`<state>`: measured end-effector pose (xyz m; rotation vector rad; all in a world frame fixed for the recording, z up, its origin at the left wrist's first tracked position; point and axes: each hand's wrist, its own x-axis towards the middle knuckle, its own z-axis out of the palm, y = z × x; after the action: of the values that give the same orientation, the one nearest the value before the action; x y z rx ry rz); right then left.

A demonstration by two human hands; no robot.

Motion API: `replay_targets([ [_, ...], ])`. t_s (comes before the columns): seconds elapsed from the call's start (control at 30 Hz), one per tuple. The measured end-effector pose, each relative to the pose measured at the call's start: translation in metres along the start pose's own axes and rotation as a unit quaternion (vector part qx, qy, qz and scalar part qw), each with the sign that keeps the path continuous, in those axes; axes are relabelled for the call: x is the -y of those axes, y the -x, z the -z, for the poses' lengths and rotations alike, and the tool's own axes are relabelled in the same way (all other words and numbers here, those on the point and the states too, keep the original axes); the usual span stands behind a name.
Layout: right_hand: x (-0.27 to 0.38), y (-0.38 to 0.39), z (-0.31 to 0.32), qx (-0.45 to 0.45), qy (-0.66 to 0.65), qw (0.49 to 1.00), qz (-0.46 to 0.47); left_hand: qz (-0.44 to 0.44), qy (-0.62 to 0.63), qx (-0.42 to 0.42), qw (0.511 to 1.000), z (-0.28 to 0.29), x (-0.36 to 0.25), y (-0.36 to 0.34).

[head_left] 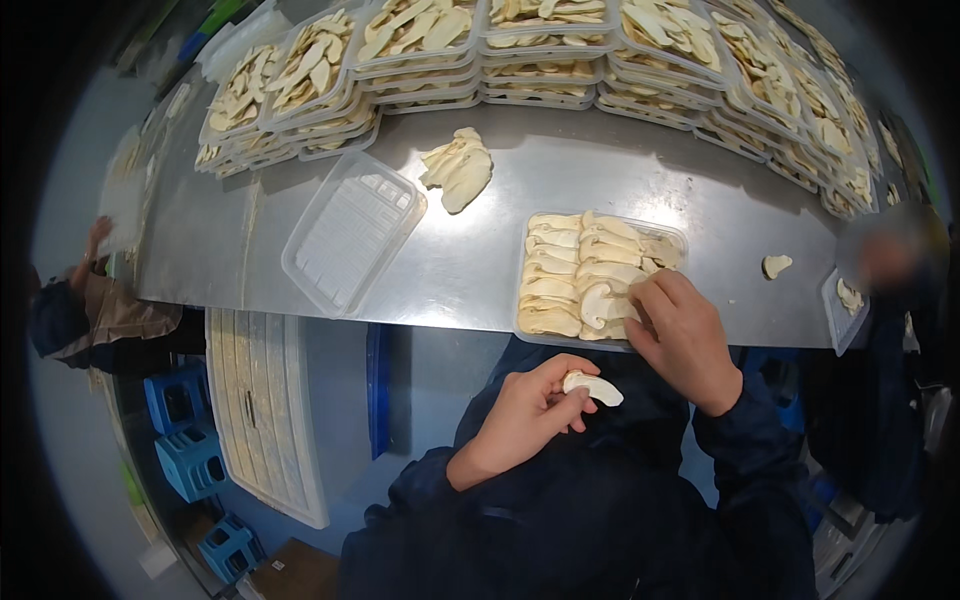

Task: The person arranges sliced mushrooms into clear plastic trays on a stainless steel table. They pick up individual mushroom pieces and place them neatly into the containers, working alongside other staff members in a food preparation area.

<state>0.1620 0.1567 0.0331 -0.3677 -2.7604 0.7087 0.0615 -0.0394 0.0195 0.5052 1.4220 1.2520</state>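
My left hand [528, 415], just in front of the table edge, pinches a pale, curved mushroom slice [600, 391] between thumb and fingers. Over the near right part of a clear plastic tray [522, 262], my right hand [686, 338] has its fingers curled down onto a mushroom slice [603, 303]. Overlapping slices fill the tray in a left row and a middle row, with a few more at the right. My right fingers hide part of that right side, and their exact grip on the slice is partly covered.
An unfilled clear tray [345, 235] lies tilted at the left, beside a small pile of slices [460, 170]. Stacked trays of slices [545, 40] line the far side. One loose slice [776, 266] lies at the right, near a person in dark sleeves. Blue stools [190, 462] stand below left.
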Motion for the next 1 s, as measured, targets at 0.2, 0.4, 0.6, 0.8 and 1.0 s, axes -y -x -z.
replay_targets([
  [0.2, -0.001, -0.003, -0.004, 0.005, 0.009, 1.0, 0.013, -0.01, 0.008, -0.004, 1.0, 0.005, 0.003, 0.001],
  [0.4, 0.002, 0.005, 0.006, -0.02, -0.01, 1.0, -0.011, -0.037, -0.007, -0.014, 0.999, 0.007, 0.002, -0.005],
  [0.6, 0.025, 0.023, 0.007, -0.018, -0.079, 0.996, 0.038, -0.071, 0.009, -0.018, 0.997, -0.001, -0.003, -0.017],
  [0.8, 0.028, 0.029, -0.005, -0.039, -0.01, 0.998, 0.045, -0.09, -0.039, -0.045, 0.994, -0.006, -0.006, -0.022],
  [1.0, 0.01, 0.018, -0.007, -0.05, 0.02, 0.997, 0.056, -0.108, -0.04, -0.109, 0.987, 0.009, -0.003, -0.013],
])
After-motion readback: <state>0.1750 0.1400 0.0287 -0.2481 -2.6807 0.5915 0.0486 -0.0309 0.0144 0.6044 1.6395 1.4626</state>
